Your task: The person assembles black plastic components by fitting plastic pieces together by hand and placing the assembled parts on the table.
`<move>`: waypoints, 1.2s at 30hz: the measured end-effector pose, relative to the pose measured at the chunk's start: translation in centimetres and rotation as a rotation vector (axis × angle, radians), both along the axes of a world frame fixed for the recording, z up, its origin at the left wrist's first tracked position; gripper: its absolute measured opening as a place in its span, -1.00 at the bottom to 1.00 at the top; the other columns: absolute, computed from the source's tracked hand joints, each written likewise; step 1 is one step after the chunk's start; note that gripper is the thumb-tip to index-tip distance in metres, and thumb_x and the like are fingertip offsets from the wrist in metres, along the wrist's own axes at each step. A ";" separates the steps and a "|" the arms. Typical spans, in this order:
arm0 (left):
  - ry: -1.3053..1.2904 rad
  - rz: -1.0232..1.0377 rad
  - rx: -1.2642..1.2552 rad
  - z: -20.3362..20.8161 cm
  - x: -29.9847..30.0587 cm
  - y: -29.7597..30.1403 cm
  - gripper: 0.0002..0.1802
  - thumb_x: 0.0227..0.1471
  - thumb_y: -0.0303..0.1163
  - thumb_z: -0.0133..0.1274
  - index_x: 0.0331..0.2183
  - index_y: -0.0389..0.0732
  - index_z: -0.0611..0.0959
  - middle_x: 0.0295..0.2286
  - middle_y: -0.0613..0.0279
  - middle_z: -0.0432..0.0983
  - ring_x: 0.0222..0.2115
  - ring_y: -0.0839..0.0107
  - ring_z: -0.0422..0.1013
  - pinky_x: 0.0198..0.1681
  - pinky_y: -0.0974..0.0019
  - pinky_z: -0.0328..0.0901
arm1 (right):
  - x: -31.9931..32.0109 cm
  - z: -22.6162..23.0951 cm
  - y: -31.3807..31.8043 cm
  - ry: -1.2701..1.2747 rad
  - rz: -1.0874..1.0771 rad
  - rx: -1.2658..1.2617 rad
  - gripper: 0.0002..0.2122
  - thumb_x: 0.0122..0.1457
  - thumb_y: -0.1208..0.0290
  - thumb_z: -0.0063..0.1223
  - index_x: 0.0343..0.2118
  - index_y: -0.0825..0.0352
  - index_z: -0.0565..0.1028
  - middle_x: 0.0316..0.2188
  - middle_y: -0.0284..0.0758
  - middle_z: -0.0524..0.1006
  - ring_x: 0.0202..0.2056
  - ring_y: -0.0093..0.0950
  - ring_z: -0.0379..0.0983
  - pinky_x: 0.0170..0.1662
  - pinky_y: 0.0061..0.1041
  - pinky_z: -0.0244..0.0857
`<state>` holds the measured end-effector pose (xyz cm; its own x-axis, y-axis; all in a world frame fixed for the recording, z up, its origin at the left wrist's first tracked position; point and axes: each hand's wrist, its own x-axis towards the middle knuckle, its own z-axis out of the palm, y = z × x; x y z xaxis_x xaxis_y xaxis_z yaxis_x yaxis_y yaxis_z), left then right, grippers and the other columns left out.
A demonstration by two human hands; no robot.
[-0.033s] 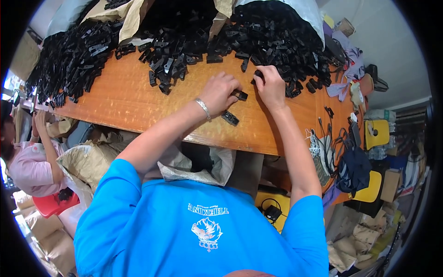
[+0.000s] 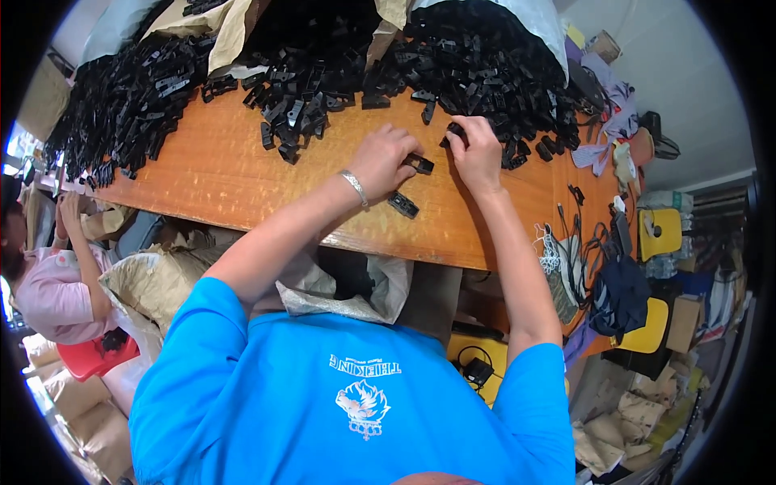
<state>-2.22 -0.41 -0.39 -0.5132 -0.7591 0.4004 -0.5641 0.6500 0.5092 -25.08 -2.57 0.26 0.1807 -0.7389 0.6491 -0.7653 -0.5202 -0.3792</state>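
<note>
My left hand is over the wooden table, its fingers closed on a small black plastic part that sticks out past the fingertips. Just below it, a similar loose black part lies flat on the wood. At the near edge of the right-hand heap, my right hand pinches another black plastic part between thumb and fingers. That heap of black parts spills from a pale sack beyond my hands. A smaller middle pile spreads out to the left of it.
A third heap covers the table's far left. Cables and dark cloth sit at the right edge. An open sack is between me and the table. At left, a person in pink sits near a brown paper sack.
</note>
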 end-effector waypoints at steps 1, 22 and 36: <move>0.011 0.015 0.019 0.1 0.2 0.0 -0.69 -0.07 -0.44 0.39 -0.21 -0.17 0.71 -0.26 0.14 0.58 -0.12 0.06 0.45 0.00 0.07 0.38 | 0.0 -0.1 0.9 -0.112 -0.061 0.089 -0.76 0.13 0.57 0.35 -0.11 0.33 0.67 -0.22 -0.23 0.56 -0.39 -0.32 0.62 -0.28 -0.40 0.51; -0.019 0.080 0.127 -0.3 0.7 -0.6 -0.70 -0.04 -0.39 0.42 -0.22 -0.21 0.75 -0.28 0.13 0.56 -0.15 0.11 0.43 0.00 0.11 0.36 | 4.0 -1.0 7.0 -0.249 0.028 0.209 -0.76 0.07 0.60 0.39 -0.17 0.34 0.71 -0.22 -0.23 0.70 -0.31 -0.31 0.69 -0.27 -0.46 0.54; -0.052 0.075 0.145 -0.5 0.5 -0.8 -0.72 -0.02 -0.36 0.40 -0.22 -0.19 0.76 -0.27 0.13 0.57 -0.14 0.09 0.43 0.00 0.09 0.36 | 4.0 -1.7 7.0 -0.226 0.022 0.111 -0.80 0.10 0.58 0.36 -0.19 0.35 0.72 -0.22 -0.22 0.71 -0.24 -0.25 0.69 -0.18 -0.40 0.55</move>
